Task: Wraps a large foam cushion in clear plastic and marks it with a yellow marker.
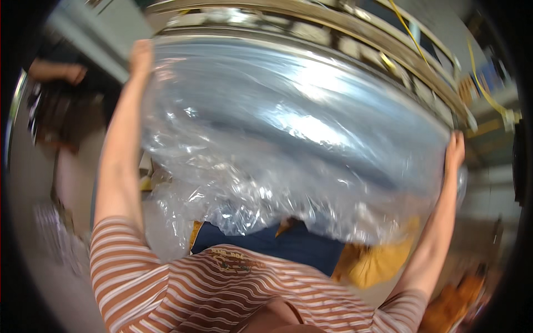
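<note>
A wide clear plastic sheet (266, 116) stretches between my two raised hands. Its upper part is taut and shiny, while the lower part hangs in crumpled folds in front of my body. My left hand (141, 58) is closed at the sheet's upper left corner. Lower and far to the right, my right hand (455, 149) grips the opposite corner. The fingertips of both hands are partly hidden, and motion blurs the picture somewhat. Along the sheet's far edge runs a long wooden rail (311, 22), very near the plastic.
Yellow cords (408, 28) hang at the upper right. Below the sheet show dark blue cloth (266, 240) and a yellow-brown cloth (383, 263). Another person's hand (72, 73) appears at the far left. An orange-brown item (458, 302) lies at the lower right.
</note>
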`<state>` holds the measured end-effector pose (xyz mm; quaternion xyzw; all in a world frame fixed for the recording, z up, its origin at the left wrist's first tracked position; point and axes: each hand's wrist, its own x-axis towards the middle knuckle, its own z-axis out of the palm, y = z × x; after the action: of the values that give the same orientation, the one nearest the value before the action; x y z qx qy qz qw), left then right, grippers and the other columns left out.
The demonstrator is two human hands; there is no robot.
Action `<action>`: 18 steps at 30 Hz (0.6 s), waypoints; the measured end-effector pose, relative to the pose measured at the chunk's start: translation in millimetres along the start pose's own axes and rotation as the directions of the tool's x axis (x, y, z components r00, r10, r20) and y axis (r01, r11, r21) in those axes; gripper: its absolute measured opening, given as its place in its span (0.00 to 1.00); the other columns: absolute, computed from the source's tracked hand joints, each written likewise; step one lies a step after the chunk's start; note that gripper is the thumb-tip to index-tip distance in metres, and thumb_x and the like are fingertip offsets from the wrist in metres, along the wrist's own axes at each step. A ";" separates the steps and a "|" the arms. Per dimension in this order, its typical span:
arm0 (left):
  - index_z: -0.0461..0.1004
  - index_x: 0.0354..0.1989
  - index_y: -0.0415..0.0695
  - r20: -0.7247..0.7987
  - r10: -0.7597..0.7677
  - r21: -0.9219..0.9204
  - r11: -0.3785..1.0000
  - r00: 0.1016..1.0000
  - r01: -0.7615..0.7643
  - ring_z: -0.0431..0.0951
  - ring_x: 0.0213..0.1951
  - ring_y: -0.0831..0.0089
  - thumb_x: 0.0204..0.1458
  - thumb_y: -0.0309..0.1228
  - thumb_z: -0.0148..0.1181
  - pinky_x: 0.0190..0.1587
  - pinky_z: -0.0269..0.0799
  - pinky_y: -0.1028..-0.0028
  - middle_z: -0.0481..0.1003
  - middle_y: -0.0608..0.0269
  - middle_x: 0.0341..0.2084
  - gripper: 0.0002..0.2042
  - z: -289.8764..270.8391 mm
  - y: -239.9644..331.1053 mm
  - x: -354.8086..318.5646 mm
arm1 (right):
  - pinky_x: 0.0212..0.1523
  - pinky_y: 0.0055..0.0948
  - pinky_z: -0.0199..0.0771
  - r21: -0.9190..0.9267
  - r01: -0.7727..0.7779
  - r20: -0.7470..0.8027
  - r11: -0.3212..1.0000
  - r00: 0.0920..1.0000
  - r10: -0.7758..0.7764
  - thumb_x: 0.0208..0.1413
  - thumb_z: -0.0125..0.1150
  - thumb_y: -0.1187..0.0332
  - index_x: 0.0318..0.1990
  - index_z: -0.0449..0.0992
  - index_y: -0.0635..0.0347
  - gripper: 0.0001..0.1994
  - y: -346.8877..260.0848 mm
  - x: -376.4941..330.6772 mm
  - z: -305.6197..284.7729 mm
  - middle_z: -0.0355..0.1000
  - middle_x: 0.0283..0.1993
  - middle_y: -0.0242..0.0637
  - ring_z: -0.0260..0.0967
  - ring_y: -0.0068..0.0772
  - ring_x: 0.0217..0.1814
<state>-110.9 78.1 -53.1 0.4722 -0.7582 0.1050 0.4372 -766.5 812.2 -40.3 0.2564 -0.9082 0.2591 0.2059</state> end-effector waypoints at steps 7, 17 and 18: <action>0.79 0.33 0.42 0.201 -0.214 -0.597 0.747 0.956 0.292 0.70 0.25 0.83 0.50 0.37 0.61 0.30 0.65 0.79 0.74 0.72 0.21 0.10 31.6 66.5 -4.8 | 0.44 0.22 0.66 0.364 -0.027 -0.110 0.931 0.991 0.071 0.58 0.58 0.61 0.40 0.75 0.66 0.14 50.5 8.1 14.5 0.72 0.36 0.31 0.65 0.22 0.38; 0.80 0.37 0.44 0.251 -0.270 -0.629 0.684 0.930 0.369 0.73 0.30 0.82 0.47 0.39 0.64 0.37 0.68 0.78 0.77 0.71 0.26 0.13 60.2 82.6 15.5 | 0.44 0.26 0.68 0.178 -0.040 -0.141 0.983 0.988 0.066 0.56 0.59 0.59 0.38 0.78 0.64 0.15 57.7 42.4 32.1 0.75 0.35 0.36 0.69 0.26 0.38; 0.80 0.34 0.42 0.226 -0.269 -0.614 0.707 0.936 0.352 0.74 0.30 0.81 0.44 0.41 0.66 0.37 0.69 0.77 0.77 0.69 0.24 0.15 60.9 74.0 20.4 | 0.42 0.25 0.68 0.164 -0.057 -0.144 0.985 0.986 0.081 0.55 0.59 0.58 0.37 0.77 0.64 0.16 52.3 45.2 36.9 0.75 0.34 0.35 0.69 0.25 0.36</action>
<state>-208.6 69.9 -55.1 0.4187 -0.6818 -0.2660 0.5377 -840.7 813.2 -65.3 0.2202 -0.8747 0.3565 0.2435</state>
